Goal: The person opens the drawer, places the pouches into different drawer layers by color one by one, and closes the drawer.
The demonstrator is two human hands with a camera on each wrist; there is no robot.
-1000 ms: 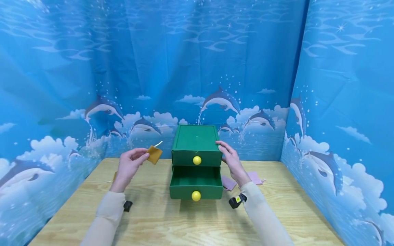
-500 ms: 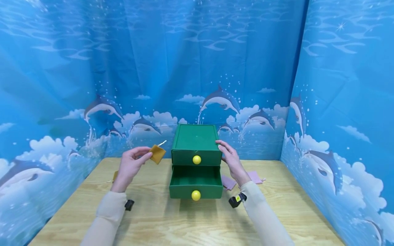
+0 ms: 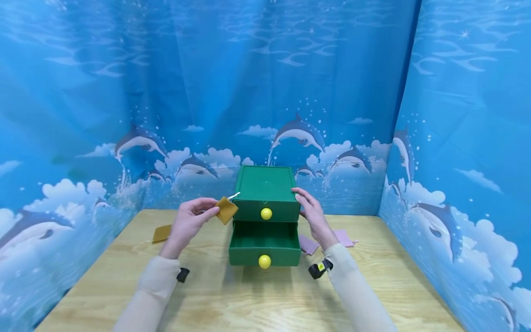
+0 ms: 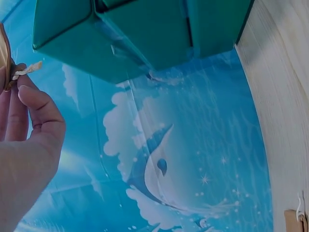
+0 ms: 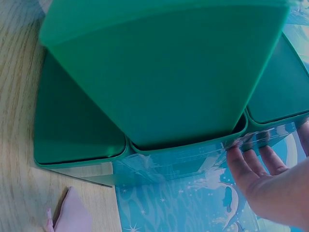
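In the head view my left hand [image 3: 186,226] pinches a small mustard drawstring pouch [image 3: 226,210] by one side, its white cord sticking up at the upper right. The pouch overlaps the left edge of a green drawer cabinet [image 3: 267,184]; whether they touch cannot be told. My right hand [image 3: 314,217] rests against the cabinet's right side, fingertips at its top edge; the right wrist view shows those fingers [image 5: 273,162] on the side wall. Pulled out, the middle drawer [image 3: 264,257] shows a bare inside and a yellow knob. The drawer above is closed.
A second mustard pouch [image 3: 162,233] lies on the wooden table [image 3: 265,304] at the left. Two pink pouches, one nearer the cabinet [image 3: 308,245] and one farther right [image 3: 343,238], lie behind my right wrist. A blue dolphin-print curtain [image 3: 257,92] encloses the table.
My left hand has carried the mustard pouch rightward to the cabinet's left edge, uncovering more of the second mustard pouch. My right hand stays at the cabinet's side.
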